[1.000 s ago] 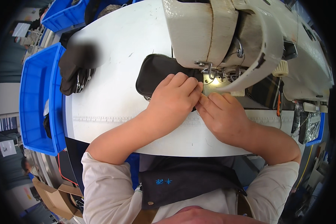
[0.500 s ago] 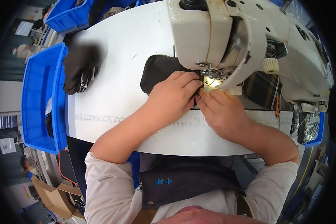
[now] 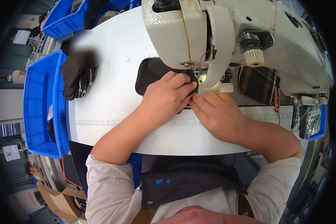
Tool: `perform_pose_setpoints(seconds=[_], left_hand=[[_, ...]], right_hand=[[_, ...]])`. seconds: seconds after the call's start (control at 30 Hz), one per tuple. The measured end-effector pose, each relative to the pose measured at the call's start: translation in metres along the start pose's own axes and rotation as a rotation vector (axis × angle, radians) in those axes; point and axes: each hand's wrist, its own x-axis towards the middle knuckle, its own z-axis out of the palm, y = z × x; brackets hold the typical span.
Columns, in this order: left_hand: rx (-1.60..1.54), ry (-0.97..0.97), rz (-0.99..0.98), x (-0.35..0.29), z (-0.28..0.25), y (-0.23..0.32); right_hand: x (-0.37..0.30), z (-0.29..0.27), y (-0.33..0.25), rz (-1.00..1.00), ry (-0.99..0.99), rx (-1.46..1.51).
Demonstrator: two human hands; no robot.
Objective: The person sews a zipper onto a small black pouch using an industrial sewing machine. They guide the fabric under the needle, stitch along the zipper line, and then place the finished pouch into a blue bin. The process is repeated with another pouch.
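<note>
A dark fabric piece with rounded corners and zipper teeth along its edge lies flat on the white table. Its right side reaches the needle area of the sewing machine. My left hand rests over the piece, fingers bent and pressed together on its near right part. Beside it, my right hand pinches the near edge of the same piece, its fingertips almost meeting those of the left. Both hands hide the part of the edge that they hold.
Dark pieces with metal zipper pulls are piled at the left, beside a blue bin. Right of the needle lie a striped dark piece and orange-handled snips. A printed ruler scale crosses the table.
The view has shifted, so the machine head appears farther left and larger. Both hands stay on the fabric piece beside the needle, with little change in their grip.
</note>
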Motion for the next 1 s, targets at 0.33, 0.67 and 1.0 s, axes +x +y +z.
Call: perform_pose_setpoints(seconds=[0.33, 0.67, 1.0], left_hand=[[0.043, -0.008, 0.026, -0.001, -0.001, -0.002], [0.072, 0.063, 0.014, 0.002, 0.005, -0.008], [-0.334, -0.098, -0.247, -0.004, -0.020, -0.022]], right_hand=[[0.001, 0.000, 0.002, -0.008, -0.009, -0.017], [0.004, 0.003, 0.005, 0.046, 0.015, -0.005], [0.009, 0.004, 0.011, 0.239, 0.080, 0.069]])
